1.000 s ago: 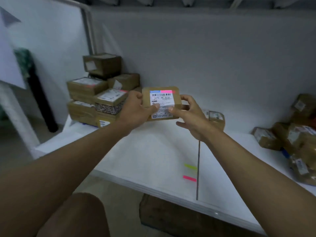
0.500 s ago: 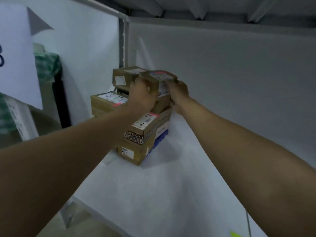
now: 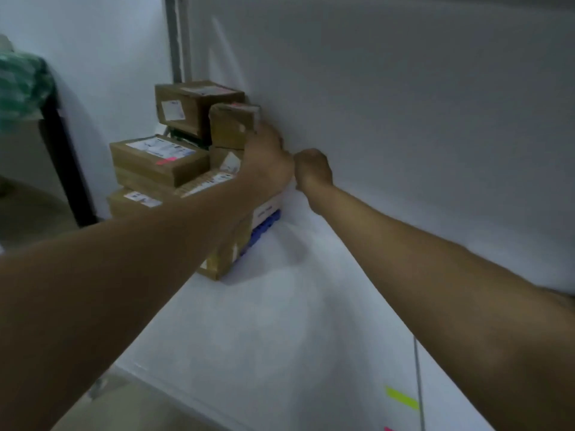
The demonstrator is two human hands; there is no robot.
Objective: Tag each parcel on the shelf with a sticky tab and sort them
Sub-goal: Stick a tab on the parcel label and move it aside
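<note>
A small brown parcel [image 3: 231, 126] with a pink tab on its top sits on the stack of cardboard parcels [image 3: 161, 163] at the shelf's far left corner. My left hand [image 3: 267, 160] is against the parcel's right end and grips it, its fingertips hidden behind the box. Just to the right, my right hand [image 3: 312, 169] is curled into a fist and holds nothing, close to the back wall. A yellow-green sticky tab [image 3: 401, 398] and a pink sticky tab [image 3: 387, 428] lie on the white shelf [image 3: 280, 321] near its front edge.
The stack includes a larger box [image 3: 189, 110] at the top and a blue-edged box [image 3: 264, 225] at the bottom. The grey back wall [image 3: 404, 119] stands right behind my hands. A thin seam [image 3: 418, 384] splits the shelf surface. A dark post [image 3: 65, 157] stands to the left.
I carried the parcel from the shelf's middle to the left stack and set it on top. My right hand has let go and pulled back to the right; my left hand stays at the parcel.
</note>
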